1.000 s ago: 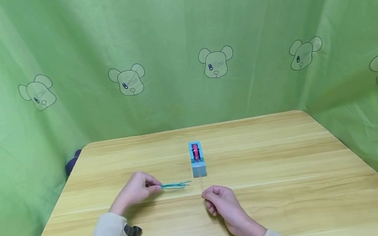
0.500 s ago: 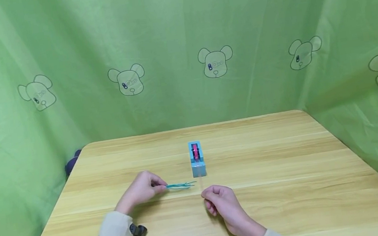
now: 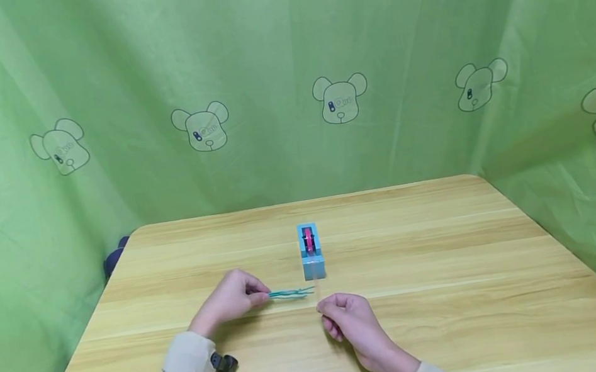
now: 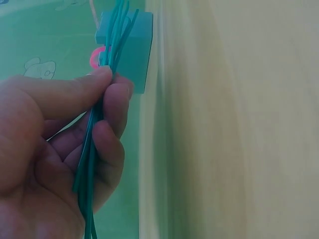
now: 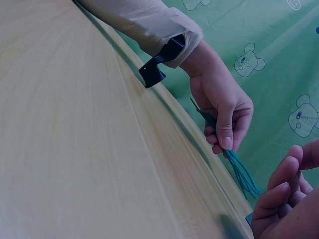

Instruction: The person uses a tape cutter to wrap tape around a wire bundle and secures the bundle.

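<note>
Your L grip [image 3: 235,293] pinches the teal strands [image 3: 290,294] tight, tips jutting past it; prob. light, bendy, slippery, so hold mid-bundle. Your R grip [image 3: 352,324] pinches the tape [image 3: 316,286], prob. thin & clingy: end only.

Smooth wood-grain surface [image 3: 451,298]; cloth curtain [image 3: 259,32], softly creased; matt, plastic-looking tape dispenser [image 4: 135,62]; see-through film tape [image 3: 317,294]; smooth, plastic-looking strands [image 4: 91,164].

On the green curtain [image 3: 254,39], outlined bear heads [image 3: 341,112] are carrying small, pale lettering [image 3: 344,102] beside a dark blue mark [image 3: 331,106]; the characters are showing too faintly to read, so no word, brand or number is coming through legibly.
</note>
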{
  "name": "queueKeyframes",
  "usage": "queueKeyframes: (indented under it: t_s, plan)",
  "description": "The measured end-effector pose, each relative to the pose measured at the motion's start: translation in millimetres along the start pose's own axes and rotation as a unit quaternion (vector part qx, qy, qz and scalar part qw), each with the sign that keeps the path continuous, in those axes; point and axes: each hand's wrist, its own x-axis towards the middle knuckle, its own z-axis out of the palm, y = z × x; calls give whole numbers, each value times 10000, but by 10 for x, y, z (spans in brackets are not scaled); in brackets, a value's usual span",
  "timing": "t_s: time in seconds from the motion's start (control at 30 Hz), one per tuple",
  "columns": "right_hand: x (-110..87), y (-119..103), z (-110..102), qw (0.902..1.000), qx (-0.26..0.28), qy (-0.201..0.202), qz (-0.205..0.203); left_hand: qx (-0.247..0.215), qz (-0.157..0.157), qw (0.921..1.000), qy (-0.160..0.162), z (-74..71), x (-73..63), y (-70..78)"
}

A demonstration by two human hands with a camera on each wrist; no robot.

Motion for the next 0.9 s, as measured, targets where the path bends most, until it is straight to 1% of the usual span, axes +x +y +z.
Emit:
queueKeyframes:
  t_s: [0.1, 0.4, 0.63, 0.9]
  plan:
    - [-5, -15, 3, 10000, -14, 25, 15, -11, -5, 10000, -23, 10, 6, 9]
    - [-12, -12, 2, 10000, -45, 6, -17, 26, 145, 9999, -83, 67, 38, 20]
    - [-15, -11, 8, 10000, -22, 13, -15, 22, 130, 9999, -83, 118, 69, 33]
    - [-14, -20, 15, 10000, -31, 39, 23, -34, 199, 9997, -138, 156, 97, 78]
